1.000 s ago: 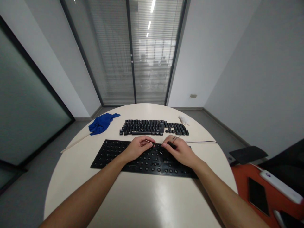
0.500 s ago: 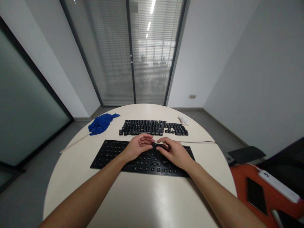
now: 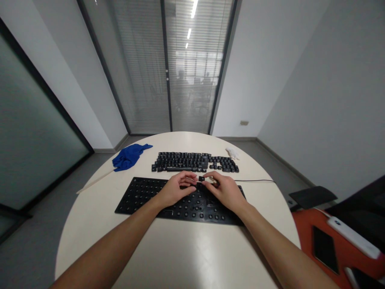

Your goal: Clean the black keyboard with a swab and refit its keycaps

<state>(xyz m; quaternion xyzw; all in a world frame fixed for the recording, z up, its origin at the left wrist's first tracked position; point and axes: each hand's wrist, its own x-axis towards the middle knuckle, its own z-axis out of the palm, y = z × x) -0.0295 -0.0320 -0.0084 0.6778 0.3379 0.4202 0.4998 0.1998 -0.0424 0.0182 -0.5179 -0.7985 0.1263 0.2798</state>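
Note:
A black keyboard base [image 3: 141, 192], its keycaps off, lies across the table in front of me. Over its upper middle, my right hand [image 3: 224, 188] pinches a small black keycap [image 3: 201, 178] between thumb and fingertips. My left hand [image 3: 176, 189] hovers just left of it, fingers curved and thumb apart, with nothing visible in its grasp. Beyond the base, loose black keycaps [image 3: 183, 160] are laid out in rows like a keyboard layout.
The round cream table [image 3: 192, 245] carries a blue cloth [image 3: 129, 157] with a wooden stick [image 3: 94, 182] at the left. Crumpled white material [image 3: 232, 153] sits at the back right. A thin cable [image 3: 255, 180] runs rightward. An orange chair seat [image 3: 303, 224] holds a phone [image 3: 325, 249] and a white power strip [image 3: 353, 237].
A black keycap now shows in my right fingertips, raised above the base's top edge. My left hand has shifted slightly toward it, its thumb and fingers spread a little more.

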